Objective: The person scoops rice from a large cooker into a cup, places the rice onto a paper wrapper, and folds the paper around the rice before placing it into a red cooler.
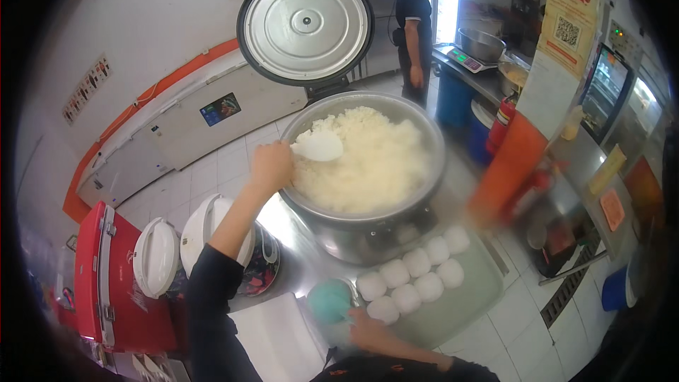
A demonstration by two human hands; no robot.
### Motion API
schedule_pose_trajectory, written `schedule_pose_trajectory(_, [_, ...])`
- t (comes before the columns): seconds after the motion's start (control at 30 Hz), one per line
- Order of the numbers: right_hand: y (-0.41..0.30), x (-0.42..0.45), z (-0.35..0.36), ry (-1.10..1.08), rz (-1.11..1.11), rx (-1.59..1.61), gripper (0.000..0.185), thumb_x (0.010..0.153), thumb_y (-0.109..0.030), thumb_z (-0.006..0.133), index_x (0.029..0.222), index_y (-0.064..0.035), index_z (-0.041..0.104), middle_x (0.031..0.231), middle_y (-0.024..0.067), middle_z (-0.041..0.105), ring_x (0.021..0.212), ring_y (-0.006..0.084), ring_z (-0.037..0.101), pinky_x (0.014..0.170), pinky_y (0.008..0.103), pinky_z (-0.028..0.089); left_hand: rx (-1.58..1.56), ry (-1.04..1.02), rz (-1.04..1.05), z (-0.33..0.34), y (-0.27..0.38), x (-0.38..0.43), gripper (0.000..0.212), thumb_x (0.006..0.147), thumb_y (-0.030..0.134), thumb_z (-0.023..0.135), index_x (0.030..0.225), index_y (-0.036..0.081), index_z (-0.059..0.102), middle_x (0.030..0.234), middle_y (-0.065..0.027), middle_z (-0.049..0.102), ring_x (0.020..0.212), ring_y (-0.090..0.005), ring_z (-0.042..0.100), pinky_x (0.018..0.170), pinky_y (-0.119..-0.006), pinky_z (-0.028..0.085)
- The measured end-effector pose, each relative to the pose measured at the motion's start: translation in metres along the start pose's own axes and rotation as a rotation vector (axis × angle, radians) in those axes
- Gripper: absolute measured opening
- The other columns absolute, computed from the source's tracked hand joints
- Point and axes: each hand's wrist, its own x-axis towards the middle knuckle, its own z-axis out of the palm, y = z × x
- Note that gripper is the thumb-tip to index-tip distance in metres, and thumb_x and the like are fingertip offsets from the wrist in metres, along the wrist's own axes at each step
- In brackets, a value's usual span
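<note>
My left hand (271, 165) grips a white rice paddle (321, 147) by its handle at the left rim of a large metal rice cooker (366, 217). The paddle's blade lies over a heap of cooked white rice (371, 170), partly blurred by steam. Low in the middle, my right hand (370, 330) is closed on the handle of a round teal utensil (330, 301), blurred, over a small metal container. Just beyond that hand, several rounded white rice portions (407, 298) sit in two rows on a pale tray (472, 302).
The cooker's hinged lid (307, 24) stands raised behind it. Left are white-lidded buckets (156, 257) and a red cooler box (127, 297). White cloth or paper (284, 334) lies before me. A person (415, 32) stands at the back near a scale (466, 59).
</note>
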Motion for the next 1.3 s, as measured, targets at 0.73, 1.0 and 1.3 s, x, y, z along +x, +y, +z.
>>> schedule_pose_trajectory(0.73, [-0.075,0.312,-0.305,0.331,-0.439,-1.286,0.01,0.072,-0.006,0.054,0.08,-0.0035,0.058,0.072,0.011,0.062,0.07,0.0264,0.062,0.058,0.0363,0.049,-1.131,0.495,-0.519,0.044,-0.081,-0.185,0.019,0.084,0.012,0.04,0.091,-0.001,0.051,0.059,-0.0073,0.04,0.056,-0.0154,0.038,0.053,-0.03,0.032])
schedule_pose_trajectory(1.0, [-0.039,0.273,-0.329,0.057,-0.277,-1.22,0.021,0.067,-0.005,0.058,0.087,-0.0046,0.057,0.075,0.0146,0.061,0.074,0.029,0.061,0.062,0.0401,0.048,-1.352,0.413,-0.598,0.058,-0.09,-0.218,0.02,0.084,0.016,0.042,0.09,0.002,0.054,0.06,0.0015,0.039,0.055,-0.0065,0.033,0.048,-0.022,0.027])
schedule_pose_trajectory(1.3, [-0.098,0.2,-0.304,-0.141,-0.318,-1.368,0.024,0.068,-0.005,0.055,0.092,-0.0032,0.054,0.072,0.0152,0.06,0.072,0.0296,0.06,0.061,0.0399,0.047,-1.257,0.266,-0.408,0.013,-0.058,-0.188,0.019,0.079,0.014,0.045,0.09,0.001,0.054,0.062,-0.0033,0.046,0.055,-0.0113,0.04,0.048,-0.026,0.031])
